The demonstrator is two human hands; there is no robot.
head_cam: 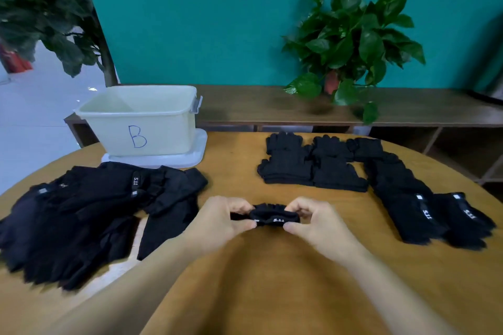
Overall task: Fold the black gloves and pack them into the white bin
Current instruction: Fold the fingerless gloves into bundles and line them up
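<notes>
I have a 2-handed grip: left hand (217, 221) and right hand (317, 221) pinch the ends of the folded glove bundle (273, 216), its long axis left-right above the tabletop (236, 168). The white bin (141, 117) lies far-left, nearer my left hand.

I see matt black knit cloth on the folded glove (275, 216), same soft fabric on the loose glove pile (89, 215), smooth semi-glossy plastic white bin (141, 119), smooth wood table (236, 171) with light sheen
</notes>
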